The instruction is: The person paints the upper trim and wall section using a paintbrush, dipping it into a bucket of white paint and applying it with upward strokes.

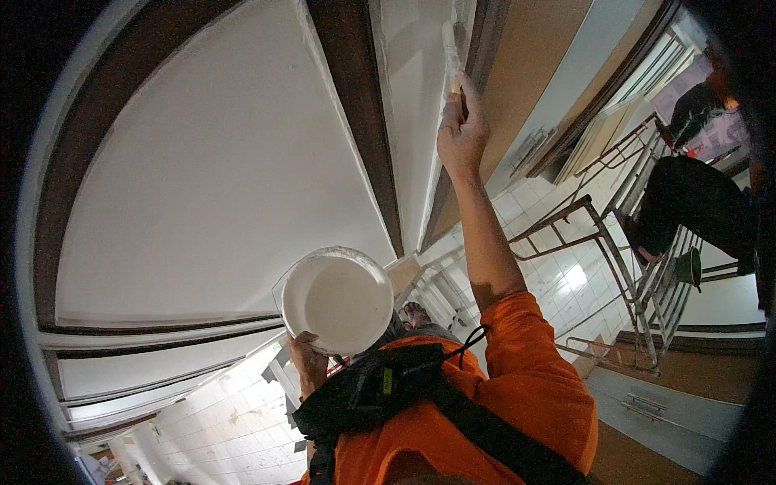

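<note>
My right hand is raised at arm's length, gripping a paintbrush by its handle. Its bristle end is coated white and lies along the narrow white wall strip, close to the dark brown wood trim. Lower down, my left hand clasps the rim of a round white bucket in front of my body. Pale paint shows inside the bucket. A broad white wall panel fills the left, bordered by a dark wooden strip.
Metal scaffolding stands on the tiled floor to the right. A person in dark clothing is on it, near a hanging dark bucket. A brown door with a grey panel adjoins the trim. My foot shows far below.
</note>
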Demonstrator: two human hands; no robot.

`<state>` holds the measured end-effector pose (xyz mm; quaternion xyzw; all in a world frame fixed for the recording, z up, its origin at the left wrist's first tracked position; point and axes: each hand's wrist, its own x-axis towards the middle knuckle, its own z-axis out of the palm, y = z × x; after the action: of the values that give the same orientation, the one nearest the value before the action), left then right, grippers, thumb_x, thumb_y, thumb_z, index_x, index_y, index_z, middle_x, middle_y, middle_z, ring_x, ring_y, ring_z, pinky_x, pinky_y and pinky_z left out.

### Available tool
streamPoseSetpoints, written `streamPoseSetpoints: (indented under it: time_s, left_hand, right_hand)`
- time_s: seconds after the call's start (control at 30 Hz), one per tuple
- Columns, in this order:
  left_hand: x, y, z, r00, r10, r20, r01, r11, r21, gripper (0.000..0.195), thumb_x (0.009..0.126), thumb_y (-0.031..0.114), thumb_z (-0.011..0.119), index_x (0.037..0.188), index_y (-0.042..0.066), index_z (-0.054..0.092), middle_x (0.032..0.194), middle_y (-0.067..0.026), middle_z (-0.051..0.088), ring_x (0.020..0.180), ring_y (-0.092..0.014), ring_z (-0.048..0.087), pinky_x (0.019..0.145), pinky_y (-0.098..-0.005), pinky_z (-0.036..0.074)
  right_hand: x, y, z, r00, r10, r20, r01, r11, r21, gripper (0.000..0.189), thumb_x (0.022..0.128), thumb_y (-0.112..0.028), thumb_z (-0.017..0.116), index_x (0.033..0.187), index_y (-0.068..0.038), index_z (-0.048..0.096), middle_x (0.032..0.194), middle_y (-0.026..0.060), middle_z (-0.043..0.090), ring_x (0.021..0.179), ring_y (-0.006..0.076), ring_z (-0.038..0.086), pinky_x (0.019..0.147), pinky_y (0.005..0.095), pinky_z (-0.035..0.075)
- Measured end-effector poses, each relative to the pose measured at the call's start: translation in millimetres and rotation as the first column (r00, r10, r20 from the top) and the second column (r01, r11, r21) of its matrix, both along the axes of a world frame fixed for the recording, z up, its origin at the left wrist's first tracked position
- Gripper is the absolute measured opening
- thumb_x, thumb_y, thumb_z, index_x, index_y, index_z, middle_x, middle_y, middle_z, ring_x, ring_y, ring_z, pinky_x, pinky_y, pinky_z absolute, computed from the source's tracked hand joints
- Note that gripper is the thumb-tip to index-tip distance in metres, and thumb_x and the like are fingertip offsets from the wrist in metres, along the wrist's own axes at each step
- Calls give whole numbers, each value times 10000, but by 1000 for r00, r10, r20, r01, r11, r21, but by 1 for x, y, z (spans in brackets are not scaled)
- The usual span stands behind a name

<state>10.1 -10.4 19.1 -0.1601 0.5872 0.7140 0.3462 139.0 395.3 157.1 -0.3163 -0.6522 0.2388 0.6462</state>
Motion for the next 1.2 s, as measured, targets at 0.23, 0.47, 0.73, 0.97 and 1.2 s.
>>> streamPoseSetpoints:
  time_s: [0.23, 0.47, 0.73, 0.97, 1.2]
  left_hand:
    - [-1, -2, -5, 999, -28, -26, 28, 999, 16, 564, 601, -34, 453, 1165, -36, 447, 1028, -174, 533, 939, -353, 550, 831, -466, 484]
    - [-16, -19, -44, 999, -25, 34, 23, 998, 64, 555, 593, -67, 434, 1147, -53, 458, 1013, -176, 535, 909, -349, 561, 804, -472, 501]
    - [-6, -8, -19, 999, -38, 12, 37, 996, 79, 552, 616, -63, 444, 1168, -61, 428, 1002, -175, 529, 897, -350, 567, 800, -471, 512]
    - [-5, -4, -10, 996, 59, 67, -60, 998, -1, 521, 624, -58, 445, 1144, -84, 424, 1023, -191, 533, 893, -351, 569, 805, -453, 511]
    - [-8, -7, -20, 1000, -21, 5, 21, 998, 51, 506, 605, -71, 438, 1109, -103, 443, 987, -185, 540, 886, -335, 576, 787, -440, 507]
  right_hand:
    - [-1, 4, -16, 1000, 4, 9, -3, 998, -62, 331, 912, -56, 492, 1228, 38, 515, 1163, 216, 595, 1052, 282, 600, 866, 351, 480]
    - [1, -16, -50, 999, 8, 46, 0, 983, -182, 315, 910, -65, 500, 1204, 43, 534, 1118, 206, 613, 1017, 279, 609, 858, 341, 471]
    - [-1, -15, -5, 994, 67, -81, -73, 994, -80, 342, 927, -86, 490, 1242, 50, 495, 1177, 216, 584, 1094, 274, 572, 914, 349, 447]
    - [-6, 4, -42, 999, 40, -12, -41, 985, -169, 346, 927, -85, 481, 1248, 44, 498, 1116, 204, 609, 1058, 273, 583, 895, 345, 450]
    - [1, 3, -104, 992, -79, 96, 86, 994, -67, 336, 921, -86, 505, 1233, 39, 516, 1103, 195, 619, 1030, 243, 593, 856, 334, 466]
